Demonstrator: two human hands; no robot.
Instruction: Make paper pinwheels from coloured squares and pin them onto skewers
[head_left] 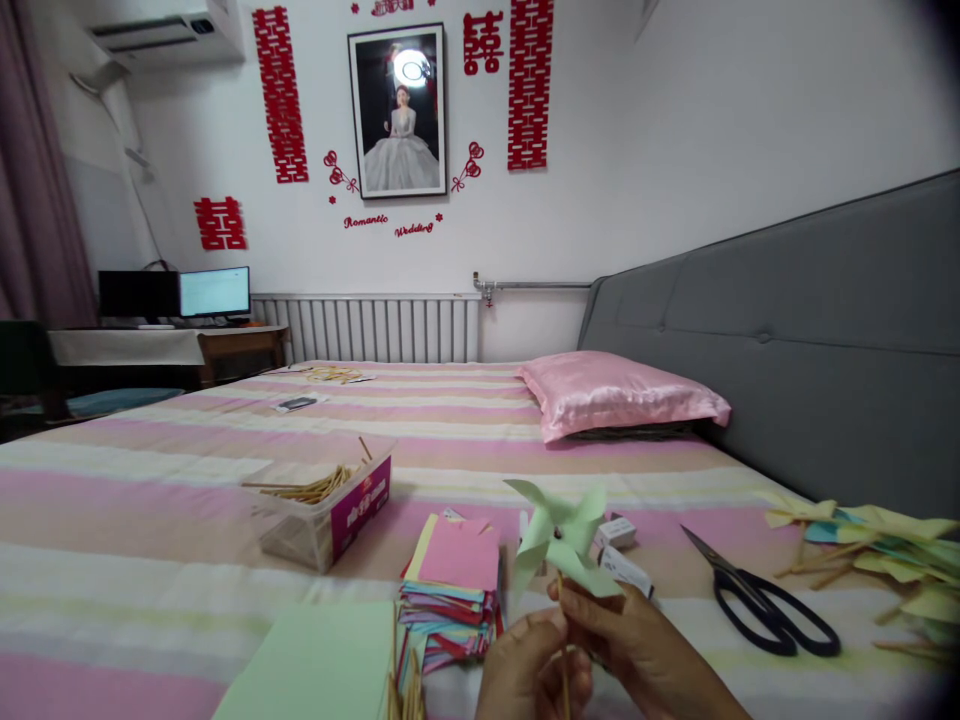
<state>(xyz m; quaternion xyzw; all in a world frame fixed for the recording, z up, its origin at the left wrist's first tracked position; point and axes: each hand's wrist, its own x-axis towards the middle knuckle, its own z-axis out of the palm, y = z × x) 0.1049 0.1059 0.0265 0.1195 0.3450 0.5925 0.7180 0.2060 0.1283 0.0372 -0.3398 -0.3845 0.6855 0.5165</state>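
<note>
A pale green paper pinwheel [581, 557] on a thin wooden stick stands upright in front of me. My left hand [525, 660] is closed around the stick below the paper. Just under the blades, my right hand [634, 630] pinches the pinwheel near the top of the stick; its fingertips are partly hidden by a blade. To the left of my hands is a stack of coloured paper squares [461, 560], pink on top. Black-handled scissors [757, 595] lie to the right, their blades pointing away from me.
A clear plastic box [300, 535] of wooden sticks stands at left. Green paper sheets [315, 660] and more sticks [407, 690] lie in front. Finished pinwheels [877, 545] are heaped at right, small white boxes [619, 532] behind my hands. A pink pillow [622, 390] rests near the headboard [825, 310].
</note>
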